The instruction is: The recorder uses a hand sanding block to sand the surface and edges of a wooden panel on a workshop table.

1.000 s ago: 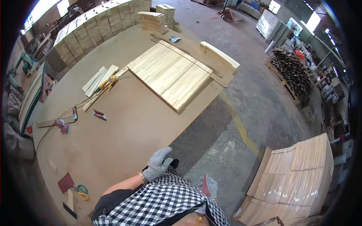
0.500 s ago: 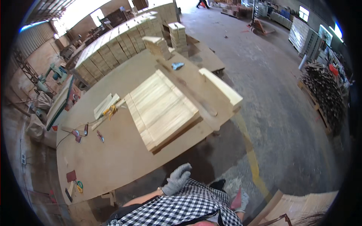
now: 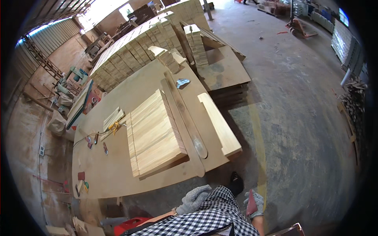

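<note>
My left hand point(image 3: 193, 200), in a grey knit glove, hovers before the checked apron near the table's front edge. Its fingers stretch loosely to the right with nothing visible in them. Lower right, my right hand point(image 3: 258, 202), gloved too, grips a folded piece of dark red sandpaper point(image 3: 251, 203). A stack of pale wooden boards point(image 3: 153, 131) lies flat on the large brown table point(image 3: 114, 179) ahead of me. Beside its right edge run long narrow wooden strips point(image 3: 185, 122). Farther right, a notched pale board point(image 3: 220, 124) sits along the table's edge.
On the table's left lie a yellow tool point(image 3: 114, 126) with a cord, thin wood offcuts point(image 3: 113, 118), a red sandpaper square point(image 3: 81, 176) and scissors point(image 3: 86, 185). A blue rag point(image 3: 182, 82) is farther back. Stacked boards point(image 3: 134, 43) line the far side; a pallet jack point(image 3: 301, 28) stands beyond.
My view has swung to the right. My right hand with the sandpaper has come further into view, away from the apron. My left hand stays in front of the apron.
</note>
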`<move>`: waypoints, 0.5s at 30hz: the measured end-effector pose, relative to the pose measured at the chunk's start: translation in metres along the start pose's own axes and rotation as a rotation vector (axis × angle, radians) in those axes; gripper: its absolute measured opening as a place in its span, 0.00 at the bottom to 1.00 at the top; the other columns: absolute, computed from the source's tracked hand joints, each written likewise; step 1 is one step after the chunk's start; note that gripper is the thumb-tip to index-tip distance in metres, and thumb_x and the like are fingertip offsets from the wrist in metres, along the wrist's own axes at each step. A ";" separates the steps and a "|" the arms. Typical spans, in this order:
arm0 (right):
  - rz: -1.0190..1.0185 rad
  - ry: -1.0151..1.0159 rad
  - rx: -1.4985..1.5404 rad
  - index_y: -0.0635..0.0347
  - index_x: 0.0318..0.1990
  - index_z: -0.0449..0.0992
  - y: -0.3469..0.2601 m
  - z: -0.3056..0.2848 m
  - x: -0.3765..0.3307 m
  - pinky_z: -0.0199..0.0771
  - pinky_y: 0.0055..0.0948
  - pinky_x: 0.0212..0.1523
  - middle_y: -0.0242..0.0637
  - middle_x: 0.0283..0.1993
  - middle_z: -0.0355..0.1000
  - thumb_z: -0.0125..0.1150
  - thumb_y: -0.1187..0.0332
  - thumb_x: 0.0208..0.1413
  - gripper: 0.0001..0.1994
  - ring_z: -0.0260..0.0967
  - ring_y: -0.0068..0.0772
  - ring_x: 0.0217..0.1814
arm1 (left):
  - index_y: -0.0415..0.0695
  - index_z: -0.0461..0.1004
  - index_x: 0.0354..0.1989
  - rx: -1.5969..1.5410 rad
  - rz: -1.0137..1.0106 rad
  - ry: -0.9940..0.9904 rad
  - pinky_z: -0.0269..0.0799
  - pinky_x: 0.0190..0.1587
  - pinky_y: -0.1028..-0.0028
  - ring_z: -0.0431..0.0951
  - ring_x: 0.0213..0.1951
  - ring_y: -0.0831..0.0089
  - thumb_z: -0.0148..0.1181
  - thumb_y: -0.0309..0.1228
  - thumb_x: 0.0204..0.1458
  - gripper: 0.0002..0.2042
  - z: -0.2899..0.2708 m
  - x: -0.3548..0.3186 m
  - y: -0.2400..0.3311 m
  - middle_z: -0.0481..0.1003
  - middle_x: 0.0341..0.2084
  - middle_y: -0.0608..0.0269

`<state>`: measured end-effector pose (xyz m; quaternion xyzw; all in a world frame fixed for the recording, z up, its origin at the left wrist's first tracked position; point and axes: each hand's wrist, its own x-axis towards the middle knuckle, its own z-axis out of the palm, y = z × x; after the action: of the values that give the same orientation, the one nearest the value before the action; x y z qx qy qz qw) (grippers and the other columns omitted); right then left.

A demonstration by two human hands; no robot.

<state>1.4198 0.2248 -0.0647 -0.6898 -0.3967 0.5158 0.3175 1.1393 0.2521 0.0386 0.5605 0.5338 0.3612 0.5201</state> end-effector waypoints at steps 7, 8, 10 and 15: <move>0.343 0.210 0.437 0.61 0.25 0.74 -0.040 -0.073 0.111 0.57 0.22 0.16 0.30 0.15 0.66 0.50 0.56 0.58 0.19 0.60 0.19 0.14 | 0.39 0.71 0.46 0.422 0.303 0.059 0.67 0.51 0.68 0.72 0.47 0.62 0.54 0.25 0.52 0.13 0.037 0.104 0.113 0.73 0.42 0.54; 0.355 0.196 0.447 0.61 0.25 0.74 -0.043 -0.079 0.124 0.57 0.22 0.16 0.30 0.15 0.66 0.50 0.56 0.58 0.19 0.60 0.19 0.14 | 0.40 0.71 0.47 0.473 0.292 0.078 0.67 0.50 0.66 0.73 0.47 0.60 0.55 0.28 0.52 0.14 0.039 0.115 0.119 0.74 0.42 0.55; 0.387 0.186 0.459 0.61 0.26 0.74 -0.052 -0.088 0.155 0.56 0.21 0.15 0.29 0.17 0.66 0.53 0.55 0.57 0.17 0.58 0.19 0.13 | 0.41 0.71 0.48 0.303 0.023 0.168 0.66 0.51 0.66 0.72 0.48 0.60 0.54 0.30 0.53 0.14 0.050 0.116 0.118 0.73 0.44 0.55; 0.530 -0.217 0.520 0.62 0.33 0.76 -0.061 -0.106 0.249 0.61 0.23 0.16 0.34 0.23 0.73 0.55 0.55 0.56 0.17 0.66 0.23 0.15 | 0.40 0.72 0.45 0.421 -0.104 0.434 0.67 0.49 0.70 0.73 0.46 0.66 0.55 0.29 0.53 0.13 0.094 0.136 0.115 0.74 0.42 0.56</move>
<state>1.5466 0.4691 -0.0992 -0.6061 -0.0917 0.7335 0.2935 1.2783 0.3791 0.1113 0.5376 0.7235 0.3270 0.2839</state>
